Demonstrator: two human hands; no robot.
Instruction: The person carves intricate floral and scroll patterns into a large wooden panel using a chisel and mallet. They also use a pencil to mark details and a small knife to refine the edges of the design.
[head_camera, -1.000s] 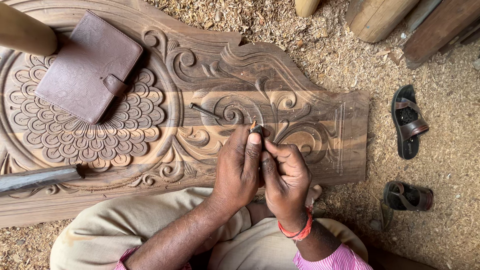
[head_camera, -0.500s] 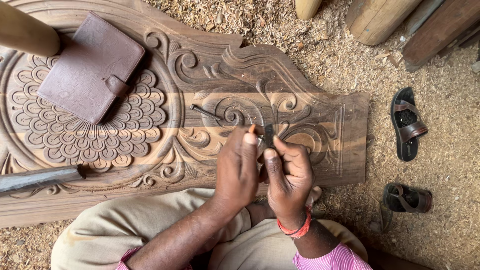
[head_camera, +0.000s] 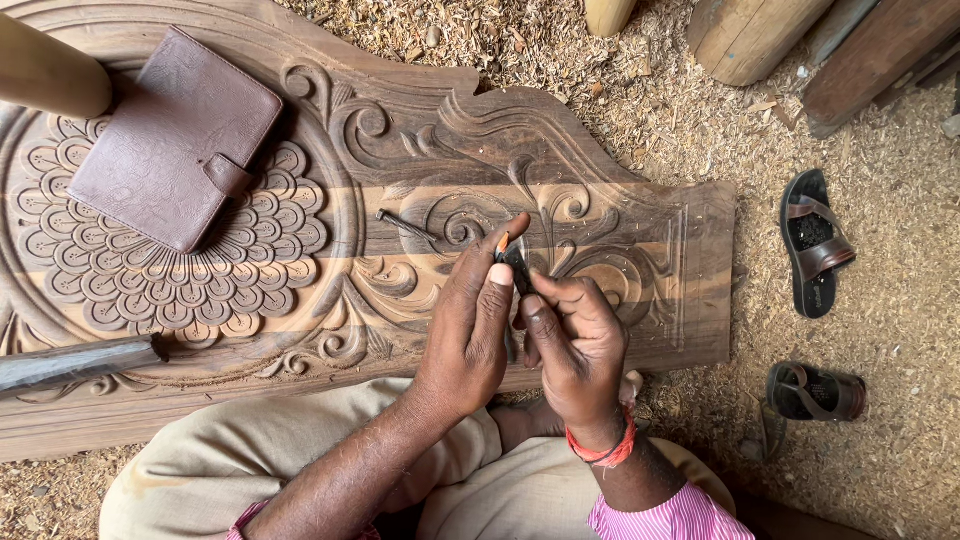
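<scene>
A large carved wooden panel (head_camera: 620, 215) with scrolls and a round flower pattern lies on the ground in front of me. Both hands meet over its right scrollwork. My left hand (head_camera: 470, 325) pinches a short pencil (head_camera: 502, 243) with an orange tip between thumb and fingers. My right hand (head_camera: 575, 345), with a red band at the wrist, grips a small dark blade-like tool (head_camera: 517, 268) pressed against the pencil. A thin metal chisel (head_camera: 408, 225) lies on the panel just left of my hands.
A brown leather wallet (head_camera: 175, 140) rests on the flower carving. A dark tool (head_camera: 75, 362) lies at the panel's lower left. A pale wooden post (head_camera: 45, 72) stands top left. Two sandals (head_camera: 815, 250) (head_camera: 815, 392) lie on the sawdust right; logs (head_camera: 745, 35) are above.
My hands stay in the same place over the scrollwork. The fingers have shifted slightly around the pencil and small tool, with my left forefinger now stretched up along the pencil.
</scene>
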